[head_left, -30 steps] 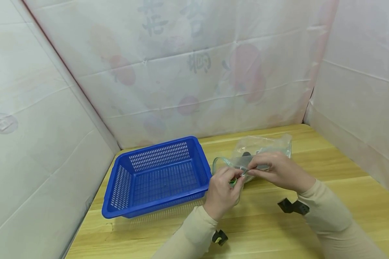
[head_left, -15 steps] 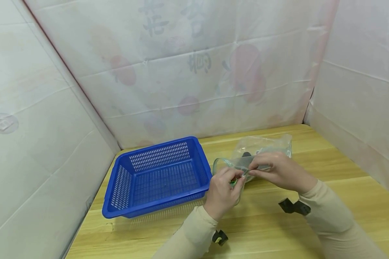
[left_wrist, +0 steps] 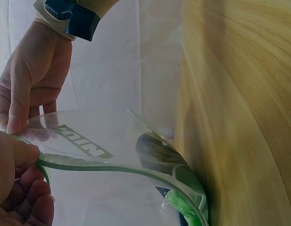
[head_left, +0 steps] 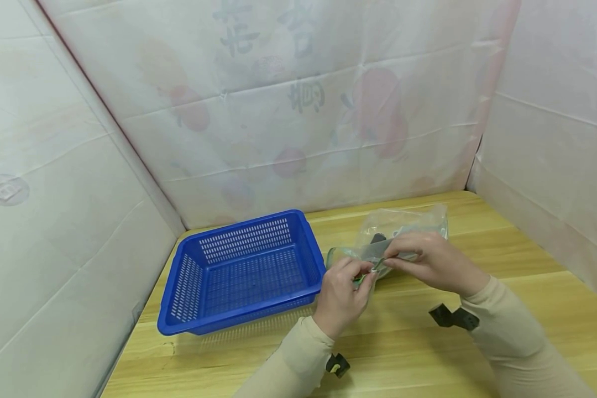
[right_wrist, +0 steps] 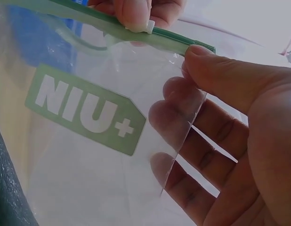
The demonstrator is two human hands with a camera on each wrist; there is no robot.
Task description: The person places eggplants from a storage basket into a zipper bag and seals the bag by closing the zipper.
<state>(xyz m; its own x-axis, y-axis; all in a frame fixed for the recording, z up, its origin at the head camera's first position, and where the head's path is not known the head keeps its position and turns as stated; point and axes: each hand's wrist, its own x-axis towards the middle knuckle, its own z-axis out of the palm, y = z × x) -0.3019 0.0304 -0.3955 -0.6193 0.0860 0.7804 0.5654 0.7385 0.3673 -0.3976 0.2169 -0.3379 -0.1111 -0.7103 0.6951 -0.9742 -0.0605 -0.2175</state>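
A clear zipper bag with a green zip strip lies partly raised off the table. My left hand pinches the strip at its small white slider. Just to the right, my right hand holds the bag's corner by the end of the strip, thumb in front and fingers behind the clear film, as the right wrist view shows. A green label reading "NIU+" is printed on the bag. Inside sit a bright green item and a dark item, both only partly visible.
A blue slotted plastic basket stands left of the hands, its near right corner close to my left hand. The wooden table ends at a fabric wall at the back, with more fabric at both sides.
The raised loop of the bag's mouth on the left has sunk and flattened. My right hand has shifted very slightly right; my left hand has barely moved.
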